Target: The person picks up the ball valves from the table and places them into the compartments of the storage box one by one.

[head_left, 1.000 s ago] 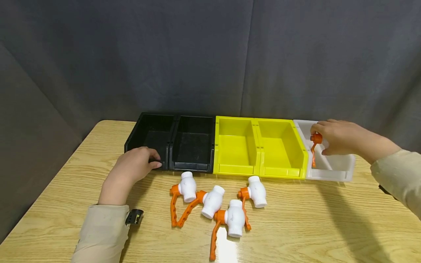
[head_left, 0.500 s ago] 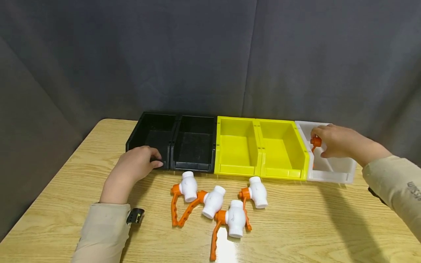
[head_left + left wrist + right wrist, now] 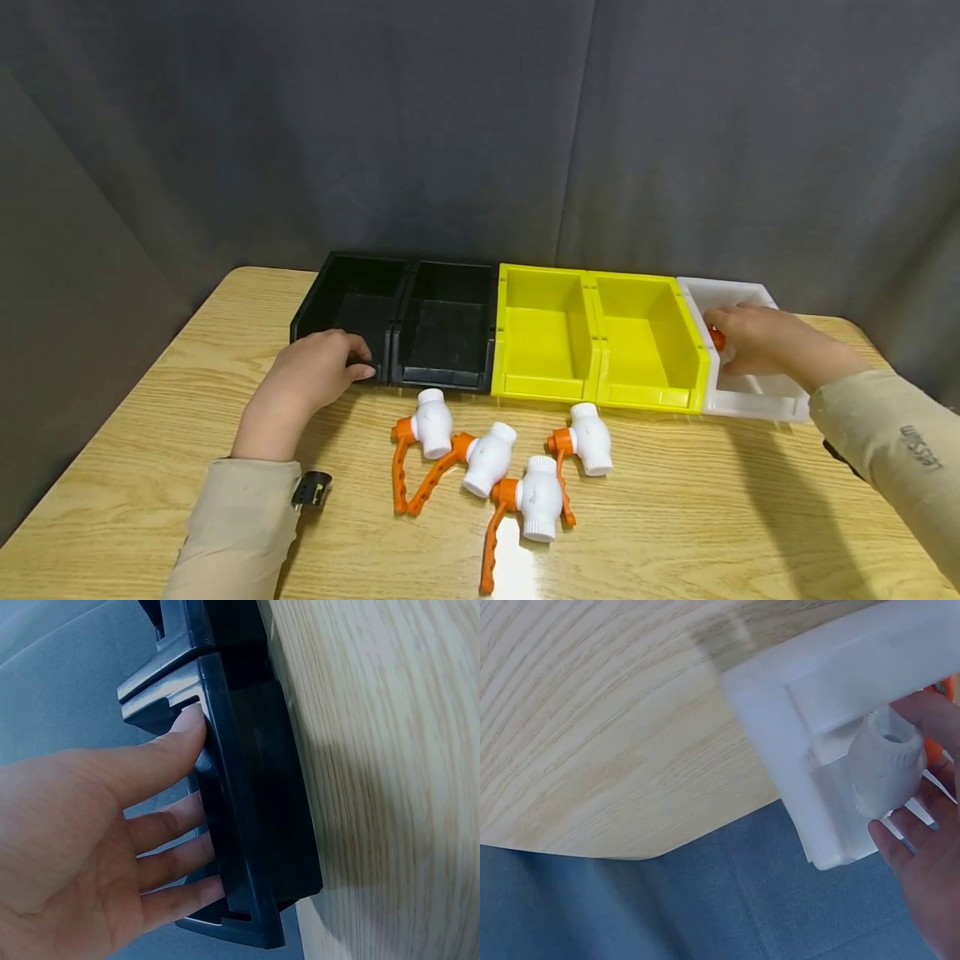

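Observation:
My left hand (image 3: pixel 313 377) pinches the front rim of the leftmost black bin (image 3: pixel 262 795), thumb on one side and fingers over the other in the left wrist view. At the far right, my right hand (image 3: pixel 768 342) reaches down into the white bin (image 3: pixel 798 408). It grips a white ball valve (image 3: pixel 885 765) with an orange handle, mostly hidden by the hand in the head view. More of these valves lie on the table in front of the bins: one ball valve (image 3: pixel 433 425) on the left, others (image 3: pixel 489 460) (image 3: pixel 542 500) in the middle, one (image 3: pixel 592 440) farther right.
A second black bin (image 3: pixel 442 379) and two yellow bins (image 3: pixel 543 387) (image 3: pixel 652 398) stand in a row between the hands. They sit side by side on the wooden table (image 3: pixel 660 533). A grey curtain (image 3: pixel 480 133) hangs behind the row.
My right hand has lowered the ball valve deeper into the white bin, and its orange handle has dropped mostly out of sight. My left hand stays on the black bin's rim.

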Demonstrator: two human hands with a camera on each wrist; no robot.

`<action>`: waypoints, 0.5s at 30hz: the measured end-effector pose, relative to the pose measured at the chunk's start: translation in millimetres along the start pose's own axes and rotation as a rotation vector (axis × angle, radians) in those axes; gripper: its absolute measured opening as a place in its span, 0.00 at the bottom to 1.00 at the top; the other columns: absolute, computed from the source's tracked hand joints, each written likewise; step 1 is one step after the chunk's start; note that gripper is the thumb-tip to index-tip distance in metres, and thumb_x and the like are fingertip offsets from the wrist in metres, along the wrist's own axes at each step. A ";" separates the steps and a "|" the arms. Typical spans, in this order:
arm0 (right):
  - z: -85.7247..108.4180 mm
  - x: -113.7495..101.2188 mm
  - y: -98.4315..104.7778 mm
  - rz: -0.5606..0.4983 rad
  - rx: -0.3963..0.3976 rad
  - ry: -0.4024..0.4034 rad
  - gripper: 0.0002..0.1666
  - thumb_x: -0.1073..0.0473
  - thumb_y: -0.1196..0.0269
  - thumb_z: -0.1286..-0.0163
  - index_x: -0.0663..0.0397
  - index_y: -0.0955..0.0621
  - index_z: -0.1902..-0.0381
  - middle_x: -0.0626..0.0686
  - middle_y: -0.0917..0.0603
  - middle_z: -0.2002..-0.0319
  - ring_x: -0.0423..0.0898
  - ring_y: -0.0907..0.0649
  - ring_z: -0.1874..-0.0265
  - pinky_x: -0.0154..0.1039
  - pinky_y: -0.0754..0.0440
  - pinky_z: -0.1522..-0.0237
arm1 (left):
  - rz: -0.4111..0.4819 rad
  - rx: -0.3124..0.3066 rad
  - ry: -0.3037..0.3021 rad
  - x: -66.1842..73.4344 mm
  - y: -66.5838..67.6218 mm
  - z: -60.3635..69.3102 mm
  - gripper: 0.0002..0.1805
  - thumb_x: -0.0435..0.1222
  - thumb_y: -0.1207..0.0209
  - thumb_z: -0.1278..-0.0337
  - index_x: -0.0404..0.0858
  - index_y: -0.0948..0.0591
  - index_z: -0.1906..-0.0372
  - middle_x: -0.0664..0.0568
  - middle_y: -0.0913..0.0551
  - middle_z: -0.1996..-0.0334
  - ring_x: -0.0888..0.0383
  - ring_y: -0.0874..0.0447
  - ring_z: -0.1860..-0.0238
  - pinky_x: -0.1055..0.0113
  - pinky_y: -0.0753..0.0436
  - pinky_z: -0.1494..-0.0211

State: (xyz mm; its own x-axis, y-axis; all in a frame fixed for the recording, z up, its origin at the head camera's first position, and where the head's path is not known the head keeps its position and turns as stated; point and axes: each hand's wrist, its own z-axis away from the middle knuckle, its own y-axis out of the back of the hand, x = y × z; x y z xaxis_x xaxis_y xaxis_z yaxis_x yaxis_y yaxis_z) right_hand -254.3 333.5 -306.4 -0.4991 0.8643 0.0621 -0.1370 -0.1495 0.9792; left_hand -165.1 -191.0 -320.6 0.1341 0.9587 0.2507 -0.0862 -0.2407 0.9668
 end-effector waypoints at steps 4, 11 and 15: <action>-1.8 0.2 -3.5 -0.023 0.000 0.006 0.32 0.50 0.19 0.54 0.55 0.23 0.57 0.45 0.21 0.68 0.48 0.24 0.68 0.54 0.18 0.58 | 0.004 -0.003 0.005 1.1 0.2 0.7 0.13 0.40 0.35 0.37 0.37 0.14 0.52 0.39 0.17 0.50 0.43 0.19 0.52 0.45 0.22 0.47; 0.3 5.5 -6.7 -0.064 -0.009 0.006 0.31 0.47 0.20 0.53 0.54 0.24 0.61 0.44 0.21 0.70 0.46 0.23 0.70 0.52 0.19 0.60 | 0.004 0.002 0.005 2.1 -0.3 0.6 0.13 0.40 0.35 0.37 0.37 0.14 0.52 0.39 0.17 0.50 0.42 0.19 0.51 0.44 0.22 0.46; 1.3 6.7 -7.6 -0.100 -0.046 -0.003 0.30 0.48 0.20 0.52 0.55 0.25 0.61 0.45 0.21 0.70 0.46 0.24 0.71 0.49 0.19 0.62 | 0.005 0.002 0.003 1.8 -0.2 1.2 0.13 0.40 0.35 0.37 0.37 0.14 0.52 0.39 0.17 0.50 0.42 0.19 0.51 0.44 0.22 0.46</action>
State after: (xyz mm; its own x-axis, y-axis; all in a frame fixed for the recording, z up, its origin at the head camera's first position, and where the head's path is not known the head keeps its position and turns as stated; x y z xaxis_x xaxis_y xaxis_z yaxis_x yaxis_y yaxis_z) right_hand -255.5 341.1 -313.2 -0.4783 0.8775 -0.0347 -0.2249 -0.0842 0.9707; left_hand -163.6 -189.4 -320.3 0.1311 0.9579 0.2555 -0.0848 -0.2460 0.9656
